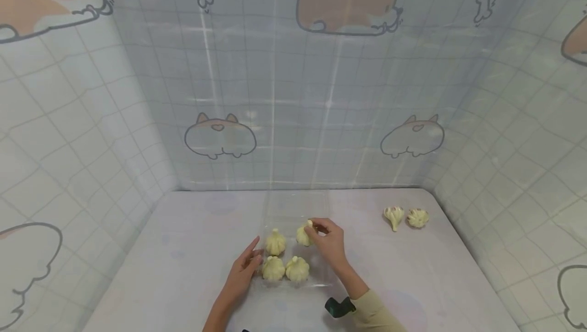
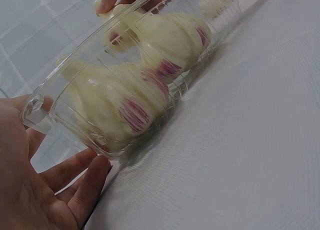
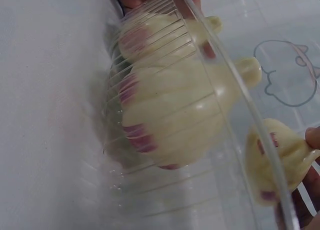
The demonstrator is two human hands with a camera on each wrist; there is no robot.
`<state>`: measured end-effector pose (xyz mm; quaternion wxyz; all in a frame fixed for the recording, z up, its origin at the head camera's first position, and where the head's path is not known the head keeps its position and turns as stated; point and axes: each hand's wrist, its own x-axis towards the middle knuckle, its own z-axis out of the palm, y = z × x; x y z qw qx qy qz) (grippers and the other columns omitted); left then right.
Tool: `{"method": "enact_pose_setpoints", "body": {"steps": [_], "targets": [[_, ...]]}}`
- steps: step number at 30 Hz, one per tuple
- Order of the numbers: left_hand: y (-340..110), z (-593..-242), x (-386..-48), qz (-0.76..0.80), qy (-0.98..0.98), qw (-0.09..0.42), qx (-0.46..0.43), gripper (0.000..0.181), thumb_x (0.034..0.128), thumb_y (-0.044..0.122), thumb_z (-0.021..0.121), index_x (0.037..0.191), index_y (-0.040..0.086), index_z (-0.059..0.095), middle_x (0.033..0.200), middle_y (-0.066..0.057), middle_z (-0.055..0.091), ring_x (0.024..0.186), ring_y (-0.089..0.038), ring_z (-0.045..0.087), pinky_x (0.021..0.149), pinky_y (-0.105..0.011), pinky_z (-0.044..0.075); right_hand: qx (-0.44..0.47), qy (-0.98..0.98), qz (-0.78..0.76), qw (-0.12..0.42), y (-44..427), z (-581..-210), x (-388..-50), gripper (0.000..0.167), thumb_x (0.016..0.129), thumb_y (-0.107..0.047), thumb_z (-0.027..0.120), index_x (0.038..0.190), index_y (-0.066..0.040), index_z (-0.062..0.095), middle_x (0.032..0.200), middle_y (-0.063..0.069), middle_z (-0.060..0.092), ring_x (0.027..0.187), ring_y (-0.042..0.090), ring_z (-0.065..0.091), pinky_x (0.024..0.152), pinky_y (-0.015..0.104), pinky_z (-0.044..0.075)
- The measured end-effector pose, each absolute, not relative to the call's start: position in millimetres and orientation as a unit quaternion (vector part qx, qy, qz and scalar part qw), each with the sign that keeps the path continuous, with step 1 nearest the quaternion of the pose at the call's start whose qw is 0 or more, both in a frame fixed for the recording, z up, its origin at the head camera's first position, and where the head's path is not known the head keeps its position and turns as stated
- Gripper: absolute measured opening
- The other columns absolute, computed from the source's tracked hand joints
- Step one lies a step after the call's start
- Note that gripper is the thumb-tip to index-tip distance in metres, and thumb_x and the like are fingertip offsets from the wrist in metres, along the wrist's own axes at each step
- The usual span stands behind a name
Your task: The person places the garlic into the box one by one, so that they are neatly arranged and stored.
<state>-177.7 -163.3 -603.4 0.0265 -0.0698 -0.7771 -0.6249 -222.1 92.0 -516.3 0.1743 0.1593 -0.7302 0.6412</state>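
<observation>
At one o'clock in a rectangular clear-plastic tray (image 1: 322, 274), the right hand (image 1: 332, 243) pinches a cream, purple-streaked garlic bulb (image 1: 302, 237); the left hand (image 1: 242, 270), fingers spread, apparently touches the tray's nine o'clock edge.

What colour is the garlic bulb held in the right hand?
The garlic bulb is pale creamy yellow with purple patches, best seen in the right wrist view.
</observation>
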Motion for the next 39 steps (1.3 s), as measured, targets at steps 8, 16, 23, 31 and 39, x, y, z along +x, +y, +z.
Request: {"method": "enact_pose_setpoints", "body": {"steps": [8, 16, 23, 31, 39], "targets": [[-163.2, -603.6, -177.5, -0.626, -0.777, 0.03, -0.06, 0.054, 0.1026, 0.021, 0.051, 0.151, 0.007, 0.033, 0.127, -0.025, 0.057, 0.111, -0.036, 0.058, 0.085, -0.027, 0.048, 0.171, -0.739, 0.628, 0.174, 85.8, -522.0, -223.1, 0.019, 0.082, 0.004, 0.075, 0.1, 0.009, 0.07, 0.093, 0.021, 0.068, 0.083, 0.038, 0.063, 0.077, 0.056, 0.05], [-159.8, -591.9, -173.4, -0.628, -0.777, 0.01, -0.044, 0.053, 0.1029, 0.023, 0.051, 0.152, 0.012, 0.035, 0.129, -0.024, 0.056, 0.109, -0.034, 0.059, 0.084, -0.027, 0.047, 0.158, -0.753, 0.618, 0.163, 82.5, -528.1, -226.0, 0.02, 0.081, 0.001, 0.077, 0.1, 0.005, 0.072, 0.092, 0.016, 0.07, 0.083, 0.033, 0.064, 0.077, 0.053, 0.051], [-160.3, -602.4, -177.1, -0.629, -0.777, 0.018, -0.038, 0.052, 0.1026, 0.023, 0.051, 0.151, 0.013, 0.036, 0.127, -0.021, 0.058, 0.108, -0.032, 0.06, 0.083, -0.027, 0.048, 0.19, -0.75, 0.609, 0.173, 81.2, -525.1, -222.5, 0.019, 0.081, 0.005, 0.075, 0.099, 0.009, 0.07, 0.091, 0.022, 0.068, 0.081, 0.039, 0.063, 0.073, 0.053, 0.052], [-162.5, -601.3, -178.7, -0.628, -0.776, 0.015, -0.044, 0.052, 0.1028, 0.025, 0.051, 0.151, 0.013, 0.036, 0.129, -0.022, 0.056, 0.11, -0.034, 0.059, 0.084, -0.027, 0.048, 0.197, -0.758, 0.596, 0.176, 78.8, -527.9, -224.3, 0.018, 0.08, 0.005, 0.076, 0.097, 0.008, 0.071, 0.089, 0.021, 0.068, 0.08, 0.038, 0.064, 0.071, 0.051, 0.053], [-162.6, -599.2, -179.0, -0.628, -0.777, 0.015, -0.043, 0.051, 0.1029, 0.023, 0.051, 0.151, 0.014, 0.036, 0.127, -0.021, 0.058, 0.109, -0.032, 0.06, 0.083, -0.028, 0.048, 0.181, -0.76, 0.606, 0.147, 76.9, -544.9, -233.9, 0.02, 0.08, 0.003, 0.077, 0.098, 0.008, 0.071, 0.092, 0.02, 0.069, 0.083, 0.039, 0.064, 0.074, 0.056, 0.051]]}}
